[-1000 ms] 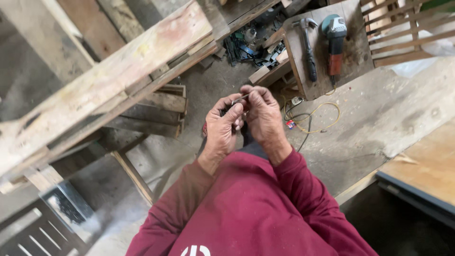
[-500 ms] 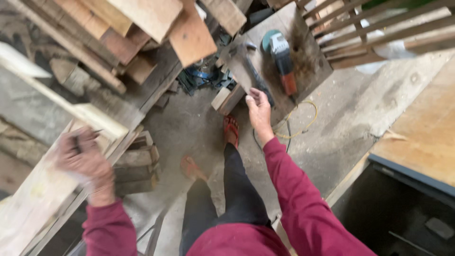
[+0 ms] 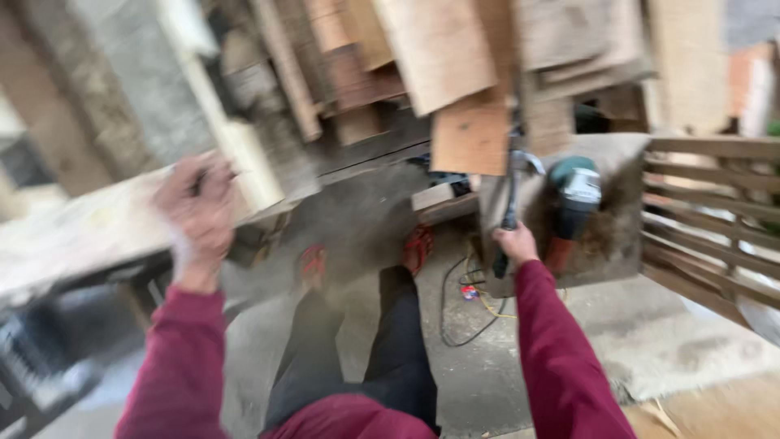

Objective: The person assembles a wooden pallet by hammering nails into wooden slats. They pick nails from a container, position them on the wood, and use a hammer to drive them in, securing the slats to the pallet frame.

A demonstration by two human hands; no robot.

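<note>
At about two o'clock from your feet, your right hand point(image 3: 517, 242) is wrapped around the dark handle of a claw hammer point(image 3: 512, 195), fingers closed on the grip; the hammer stands nearly upright, its metal head uppermost, against a worn grey board point(image 3: 617, 236) that serves as a small table. Just beside it at three o'clock lies an angle grinder point(image 3: 574, 199) with a teal body, pale grey middle and red-orange handle end — close to the hammer, though whether they touch is too blurred to tell. Sawdust is heaped on the board to the grinder's right.

Your left hand point(image 3: 199, 207) is raised at ten o'clock over a long pale plank point(image 3: 89, 232); it looks curled around something small and dark, but motion blur hides what, and I cannot tell how firmly it is closed.

On the concrete floor point(image 3: 650, 341) between your red sandals point(image 3: 418, 246) and the board, a black cable and a yellow one point(image 3: 471, 289) loop together. A slatted wooden pallet point(image 3: 715, 219) leans at three o'clock, and stacked plywood offcuts point(image 3: 455, 73) fill twelve o'clock. No label is legible.
</note>
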